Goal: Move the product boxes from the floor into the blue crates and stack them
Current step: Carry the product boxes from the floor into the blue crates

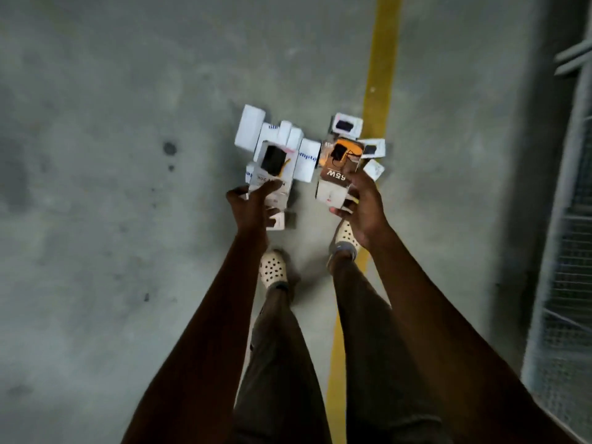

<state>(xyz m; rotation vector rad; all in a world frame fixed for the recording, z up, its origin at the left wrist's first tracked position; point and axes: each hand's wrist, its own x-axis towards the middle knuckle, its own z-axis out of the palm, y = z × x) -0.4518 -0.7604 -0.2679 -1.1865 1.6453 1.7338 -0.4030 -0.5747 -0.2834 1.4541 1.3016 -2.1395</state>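
Several white product boxes [278, 139] lie in a loose heap on the concrete floor ahead of my feet. My left hand [250, 203] grips a white box with a black device pictured on it [272, 168], lifted off the heap. My right hand [362, 206] grips a brown and orange box marked 65W [339, 165], with a white box under it. Small white boxes [347, 125] lie beside the yellow line. No blue crate is in view.
A yellow painted line [381, 75] runs along the grey concrete floor [128, 155] on the right. A metal mesh fence [563, 251] stands at the far right edge. My feet in pale perforated clogs [272, 270] stand just behind the heap.
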